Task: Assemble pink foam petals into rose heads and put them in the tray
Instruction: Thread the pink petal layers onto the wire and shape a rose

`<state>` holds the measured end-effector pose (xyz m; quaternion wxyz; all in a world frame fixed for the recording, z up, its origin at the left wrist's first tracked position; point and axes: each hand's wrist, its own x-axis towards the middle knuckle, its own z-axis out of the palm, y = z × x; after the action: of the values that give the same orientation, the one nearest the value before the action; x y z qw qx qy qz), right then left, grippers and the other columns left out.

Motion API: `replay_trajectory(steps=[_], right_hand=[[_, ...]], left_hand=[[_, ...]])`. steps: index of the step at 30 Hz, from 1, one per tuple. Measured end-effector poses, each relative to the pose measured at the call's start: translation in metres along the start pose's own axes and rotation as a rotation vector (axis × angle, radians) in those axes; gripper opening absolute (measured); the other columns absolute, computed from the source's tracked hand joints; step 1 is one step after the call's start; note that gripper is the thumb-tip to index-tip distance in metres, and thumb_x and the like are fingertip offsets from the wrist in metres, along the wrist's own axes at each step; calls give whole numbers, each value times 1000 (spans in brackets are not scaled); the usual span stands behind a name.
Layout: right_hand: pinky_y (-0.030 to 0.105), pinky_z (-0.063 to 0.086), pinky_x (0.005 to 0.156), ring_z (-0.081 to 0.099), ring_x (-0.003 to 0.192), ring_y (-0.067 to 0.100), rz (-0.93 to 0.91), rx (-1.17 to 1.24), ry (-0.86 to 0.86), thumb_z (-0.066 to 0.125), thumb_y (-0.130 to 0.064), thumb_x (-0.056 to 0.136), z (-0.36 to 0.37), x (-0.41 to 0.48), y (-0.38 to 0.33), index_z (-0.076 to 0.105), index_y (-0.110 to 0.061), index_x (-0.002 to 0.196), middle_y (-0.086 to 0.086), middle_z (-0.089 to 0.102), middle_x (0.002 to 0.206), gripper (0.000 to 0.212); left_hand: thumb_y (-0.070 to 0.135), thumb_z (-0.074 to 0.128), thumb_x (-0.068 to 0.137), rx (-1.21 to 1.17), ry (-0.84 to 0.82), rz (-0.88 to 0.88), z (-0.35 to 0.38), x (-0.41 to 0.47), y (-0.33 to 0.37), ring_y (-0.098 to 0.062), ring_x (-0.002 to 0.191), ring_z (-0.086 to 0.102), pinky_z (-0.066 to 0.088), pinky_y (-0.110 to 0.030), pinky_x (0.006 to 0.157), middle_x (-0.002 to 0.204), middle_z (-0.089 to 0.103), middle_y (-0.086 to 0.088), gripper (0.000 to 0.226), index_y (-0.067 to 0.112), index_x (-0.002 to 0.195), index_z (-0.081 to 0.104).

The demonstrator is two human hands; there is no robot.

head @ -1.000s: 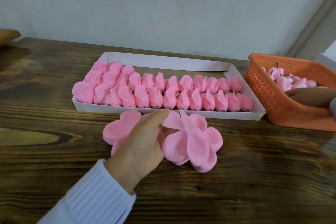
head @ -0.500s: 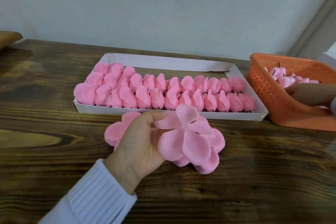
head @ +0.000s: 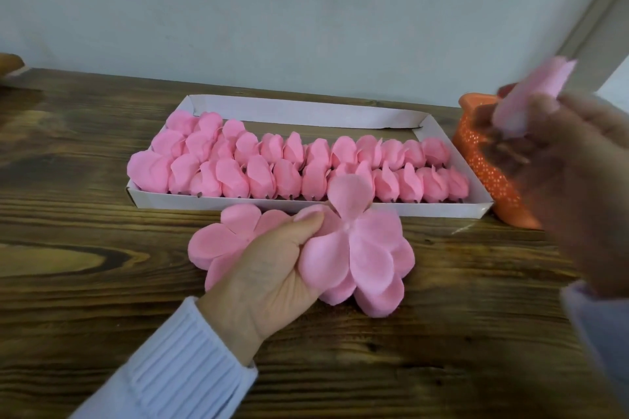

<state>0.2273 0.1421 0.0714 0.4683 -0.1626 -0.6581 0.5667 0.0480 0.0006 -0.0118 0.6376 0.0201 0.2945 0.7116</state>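
Observation:
My left hand [head: 272, 269] pinches a flat pink foam petal layer [head: 360, 248] just above the table, thumb on top, in front of the white tray [head: 306, 110]. More flat petal layers [head: 224, 235] lie under and left of that hand. Two rows of finished pink rose heads [head: 306, 163] fill the front of the tray. My right hand [head: 565, 160], blurred, is raised at the right and holds a pale pink rose bud [head: 531, 95] in its curled fingers.
An orange perforated basket [head: 486, 163] stands right of the tray, mostly hidden behind my right hand. The dark wooden table [head: 85, 299] runs back to a pale wall. A brown object [head: 10, 61] sits at the far left edge.
My right hand came up out of the orange basket holding a pink bud. My left hand lifted the top petal layer off the table and holds it slightly higher.

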Motion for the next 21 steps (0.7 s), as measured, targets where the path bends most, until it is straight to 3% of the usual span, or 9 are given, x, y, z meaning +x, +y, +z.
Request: replay_trajectory(steps=[2,5,6,8,11,14,16,21], right_hand=[[31,54,88,67,98,20,-37,-22,-51,66,-27,87,36,-22,13,71,-19,85,-1,72,87,10],[25,55,78,69,94,14,-60,-115,-113,59,-19,88,68,-46,39,60,-3,99,-1,74,92,20],[24,55,77,69,95,13,-38,-145,-110,58,-19,87,74,-50,46,58,0,103,0,74,96,25],[22,53,78,69,97,11,-18,-167,-116,61,-20,87,78,-55,55,58,-2,105,-2,73,101,26],[21,52,78,68,93,9,-13,-226,-80,61,-19,87,74,-55,63,61,-14,101,-9,72,96,16],[23,51,81,67,94,11,-18,-260,-88,61,-18,87,73,-54,65,62,-17,100,-6,71,96,13],[19,48,81,66,94,9,-25,-305,-104,61,-16,87,73,-53,64,64,-15,99,-6,70,95,13],[14,44,76,64,88,6,-58,-403,-93,60,-17,87,72,-54,63,65,-11,97,-8,68,90,12]], left_hand=[[12,43,99,26,-11,-11,0,0,0,-25,98,70,59,-40,76,108,70,-22,30,-3,112,66],[14,46,90,10,-69,-42,4,-3,0,-23,89,72,57,-37,78,102,72,-19,34,-2,97,75],[13,47,88,-4,-75,-50,4,-3,0,-23,91,71,56,-37,83,104,70,-17,34,-4,102,73],[10,48,91,16,-44,-49,2,-3,0,-21,100,63,46,-39,96,108,64,-12,36,-3,121,61],[12,40,100,85,-11,-19,1,-3,2,-21,107,61,42,-37,105,104,69,-12,32,2,123,60],[13,38,101,127,-24,-4,4,-6,2,-19,101,66,52,-32,93,103,72,-11,31,3,120,61],[13,37,101,79,-46,-8,4,-7,2,-21,103,66,55,-29,87,114,68,-14,35,-2,127,55],[17,33,102,109,-32,8,5,-8,2,-28,122,57,44,-37,98,126,63,-18,39,-1,130,53]])
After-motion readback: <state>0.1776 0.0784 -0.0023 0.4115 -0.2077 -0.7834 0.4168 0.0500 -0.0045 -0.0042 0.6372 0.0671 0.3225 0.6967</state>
